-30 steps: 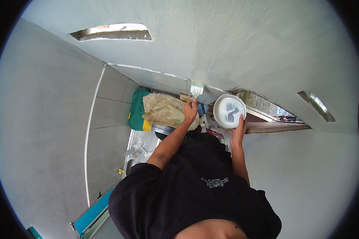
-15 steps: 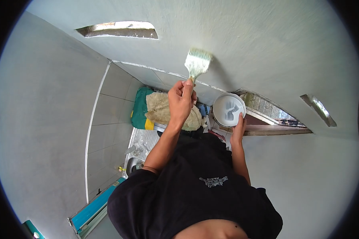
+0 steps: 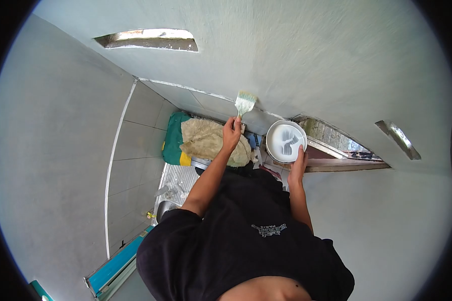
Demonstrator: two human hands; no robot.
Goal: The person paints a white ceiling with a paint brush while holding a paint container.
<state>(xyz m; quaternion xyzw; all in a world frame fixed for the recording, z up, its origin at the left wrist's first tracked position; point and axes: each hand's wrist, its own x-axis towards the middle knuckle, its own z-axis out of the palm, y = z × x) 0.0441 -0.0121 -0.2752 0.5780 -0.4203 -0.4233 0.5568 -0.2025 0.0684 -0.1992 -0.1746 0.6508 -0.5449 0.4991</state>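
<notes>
Head view: left forearm reaches up and forward from the black shirt (image 3: 236, 220), elbow bent. Left hand (image 3: 231, 134) is closed narrow on the handle of the brush (image 3: 245, 103), fingers curled round it, bristles pointing up and away. Right forearm is also raised, off to the right; right hand (image 3: 297, 168) grips the container (image 3: 286, 141) at its near right side, thumb over the rim. Exact finger spread under the container: can't tell.

Brush: flat and wide, white coating on the head, greenish-yellow bristle ends. Container: round, white, open top facing the camera, white inside with grey streaks.

Brush head sits just beyond the left fingertips, in front of the lower edge of the grey wall (image 3: 306, 55), near the white line (image 3: 186, 86) above the tiles (image 3: 213, 103). Bristle contact with wall: can't tell. Container is right of the brush, apart from it, beside the triangular opening (image 3: 336, 139).

Below and left of the brush: beige cloth (image 3: 211, 139) partly over a green and yellow item (image 3: 173, 143), ribbed metal drainboard (image 3: 184, 175) nearer the body, sink basin (image 3: 165, 209) next to it.
</notes>
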